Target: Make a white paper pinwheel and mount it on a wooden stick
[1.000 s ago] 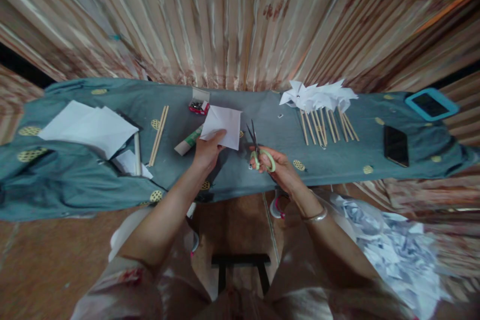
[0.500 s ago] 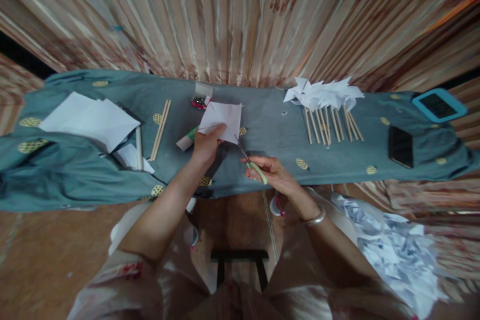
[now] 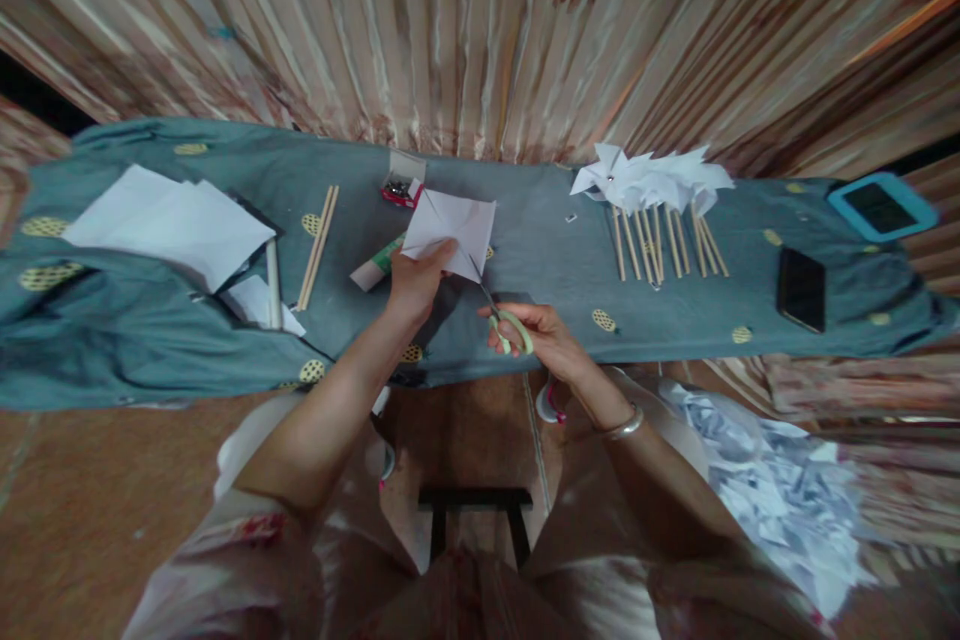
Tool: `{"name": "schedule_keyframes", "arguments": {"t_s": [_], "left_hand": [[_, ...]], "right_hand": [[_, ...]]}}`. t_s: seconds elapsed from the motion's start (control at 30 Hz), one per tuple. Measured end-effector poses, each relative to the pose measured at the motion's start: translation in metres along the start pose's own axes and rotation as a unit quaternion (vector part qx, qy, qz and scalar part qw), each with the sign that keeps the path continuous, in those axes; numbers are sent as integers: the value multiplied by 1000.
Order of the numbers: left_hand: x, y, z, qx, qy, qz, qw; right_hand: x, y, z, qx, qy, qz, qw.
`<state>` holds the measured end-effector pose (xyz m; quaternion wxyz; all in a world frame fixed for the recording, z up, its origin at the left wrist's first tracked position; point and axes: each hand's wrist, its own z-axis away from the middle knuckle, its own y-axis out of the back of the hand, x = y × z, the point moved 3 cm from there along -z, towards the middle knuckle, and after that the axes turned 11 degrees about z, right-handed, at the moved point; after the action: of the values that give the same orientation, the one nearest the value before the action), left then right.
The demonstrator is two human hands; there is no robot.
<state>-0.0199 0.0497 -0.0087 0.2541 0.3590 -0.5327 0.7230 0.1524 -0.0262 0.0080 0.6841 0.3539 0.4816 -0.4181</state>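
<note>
My left hand (image 3: 421, 278) pinches a square sheet of white paper (image 3: 454, 222) by its near-left part, holding it above the table. Slits run in from some of the sheet's corners. In my right hand (image 3: 536, 328) is a pair of scissors with light green handles (image 3: 517, 330). Their blades reach the paper's near-right corner, and the paper lies between or against them. Behind the sheet stands an open small red box (image 3: 399, 188) of metal pins or tacks. A green and white tube (image 3: 375, 265) lies by my left hand, partly covered.
White paper sheets (image 3: 165, 220) lie at left, beside two wooden sticks (image 3: 319, 248). Several paper pinwheels (image 3: 652, 182) on sticks lie right of centre. A black phone (image 3: 801, 290) and a blue-framed tablet (image 3: 883, 207) sit at the right end. A bag of folded paper (image 3: 780, 490) stands below.
The scissors' handles have spread and their blades now meet the near-right corner of the paper. The sheet has turned and shifted slightly right. The camera view has moved a little.
</note>
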Motion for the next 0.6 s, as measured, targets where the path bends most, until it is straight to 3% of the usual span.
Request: {"name": "schedule_keyframes", "arguments": {"t_s": [0.6], "left_hand": [[-2, 1, 2, -3, 4, -22, 1000]], "right_hand": [[2, 1, -1, 1, 8, 12, 1000]]}}
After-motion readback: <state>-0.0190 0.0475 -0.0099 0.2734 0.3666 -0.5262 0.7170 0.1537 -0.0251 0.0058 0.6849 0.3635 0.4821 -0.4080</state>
